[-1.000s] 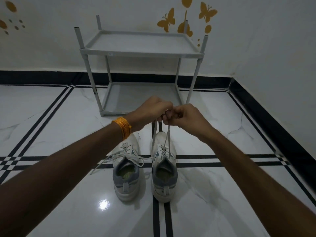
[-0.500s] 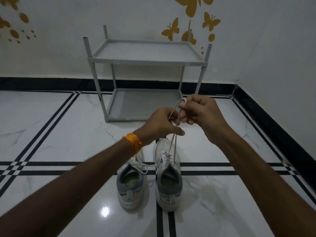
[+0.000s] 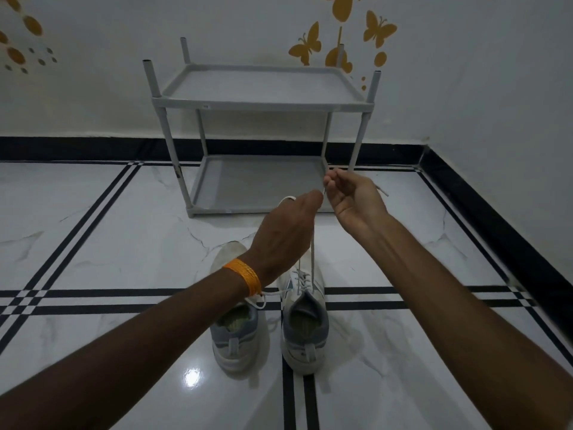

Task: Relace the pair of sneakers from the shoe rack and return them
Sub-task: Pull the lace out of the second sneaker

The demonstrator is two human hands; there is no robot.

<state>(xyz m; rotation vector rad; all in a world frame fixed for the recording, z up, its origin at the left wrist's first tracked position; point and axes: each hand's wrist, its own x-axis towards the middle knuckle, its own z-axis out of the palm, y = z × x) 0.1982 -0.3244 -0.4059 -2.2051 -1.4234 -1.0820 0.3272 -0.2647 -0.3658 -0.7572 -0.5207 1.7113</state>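
Two white-and-grey sneakers stand side by side on the floor, heels toward me: the left sneaker [image 3: 236,330] and the right sneaker [image 3: 305,324]. White laces [image 3: 312,246] rise taut from the right sneaker up to my hands. My left hand [image 3: 286,234], with an orange band at the wrist, is closed on a loop of that lace above the shoes. My right hand [image 3: 353,200] pinches the lace's other strand; its tip sticks out past the hand. The left sneaker's lace lies loose. The grey two-tier shoe rack [image 3: 263,103] stands bare against the wall.
White marble floor with black inlay lines [image 3: 62,301]. A black skirting [image 3: 496,218] runs along the back wall and the right wall, which meet in a corner close to the right of the rack. Yellow butterfly stickers decorate the wall.
My right hand has drawn to the right and turned palm up, pulling a lace strand away from the left hand. The view has tilted down a little, so rack and shoes sit lower in frame.
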